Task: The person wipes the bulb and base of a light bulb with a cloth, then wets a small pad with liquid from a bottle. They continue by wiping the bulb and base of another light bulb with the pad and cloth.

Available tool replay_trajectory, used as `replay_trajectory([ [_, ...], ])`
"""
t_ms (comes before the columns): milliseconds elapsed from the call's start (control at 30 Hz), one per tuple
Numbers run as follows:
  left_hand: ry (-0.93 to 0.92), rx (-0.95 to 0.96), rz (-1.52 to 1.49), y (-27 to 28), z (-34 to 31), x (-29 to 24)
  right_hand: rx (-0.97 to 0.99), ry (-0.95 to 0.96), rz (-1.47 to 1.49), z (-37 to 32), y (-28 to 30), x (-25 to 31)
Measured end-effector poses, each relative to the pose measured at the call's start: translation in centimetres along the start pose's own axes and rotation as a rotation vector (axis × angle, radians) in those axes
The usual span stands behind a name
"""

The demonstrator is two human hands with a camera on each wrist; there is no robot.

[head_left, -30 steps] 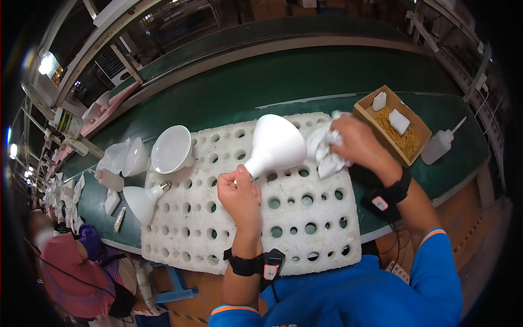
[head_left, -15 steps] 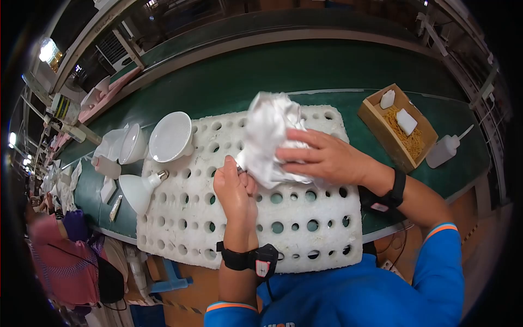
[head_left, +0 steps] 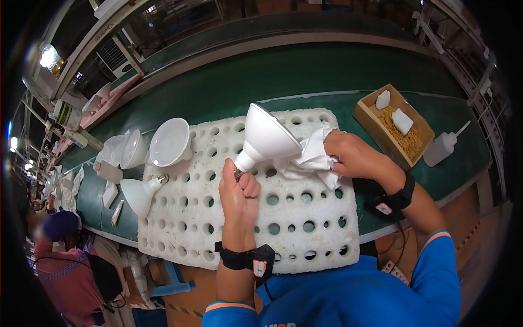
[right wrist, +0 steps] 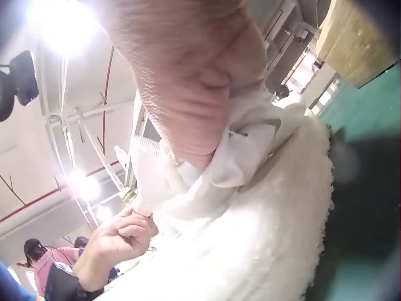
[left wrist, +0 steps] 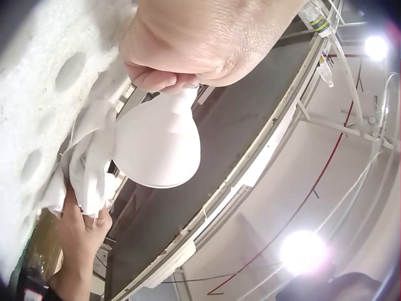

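My left hand grips a white reflector light bulb by its metal screw base. The bulb's wide face points up and to the right, above a white foam board full of round holes. My right hand clutches a crumpled white cloth beside the bulb's rim, and the two overlap in the head view. In the left wrist view the bulb hangs from curled fingers, the cloth next to it. Folds of cloth partly hide the right fingertips in the right wrist view.
More bulbs stand or lie at the board's left edge. Right of it are a wooden box with yellow strands and a squeeze bottle. Beyond runs a green belt. Another person is at the left.
The cloth covered the bulb half a second ago; my right hand has since drawn it off to the right, baring the bulb. The left hand keeps its hold on the base.
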State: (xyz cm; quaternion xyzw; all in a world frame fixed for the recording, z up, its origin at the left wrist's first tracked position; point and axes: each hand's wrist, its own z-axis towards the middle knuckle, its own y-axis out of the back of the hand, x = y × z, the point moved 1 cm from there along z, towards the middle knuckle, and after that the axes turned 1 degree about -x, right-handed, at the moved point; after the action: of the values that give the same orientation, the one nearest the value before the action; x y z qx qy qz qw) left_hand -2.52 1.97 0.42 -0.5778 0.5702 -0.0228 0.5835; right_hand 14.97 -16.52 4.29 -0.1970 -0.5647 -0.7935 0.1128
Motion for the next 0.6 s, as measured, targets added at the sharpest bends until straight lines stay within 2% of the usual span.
replay_trajectory([
  [100, 0.027, 0.030, -0.024, 0.2, 0.1, 0.1, 0.112, 0.039, 0.079, 0.2, 0.8, 1.7],
  [200, 0.050, 0.037, -0.041, 0.3, 0.1, 0.1, 0.084, 0.043, 0.068, 0.4, 1.3, 2.3],
  [333, 0.065, 0.036, -0.055, 0.1, 0.1, 0.0, -0.149, -0.008, 0.049, 0.3, 3.2, 3.2],
  [433, -0.027, 0.002, 0.065, -0.6, -0.4, 0.0, -0.406, -0.082, 0.050, 0.2, 3.8, 3.3],
  [533, -0.179, 0.023, 0.277, -1.3, -0.8, 0.4, -0.563, 0.032, 0.107, 1.5, 3.4, 3.7],
  [600, -0.301, 0.089, 0.449, -1.4, -0.9, 1.0, -0.506, 0.138, 0.032, 2.6, 2.4, 4.1],
])
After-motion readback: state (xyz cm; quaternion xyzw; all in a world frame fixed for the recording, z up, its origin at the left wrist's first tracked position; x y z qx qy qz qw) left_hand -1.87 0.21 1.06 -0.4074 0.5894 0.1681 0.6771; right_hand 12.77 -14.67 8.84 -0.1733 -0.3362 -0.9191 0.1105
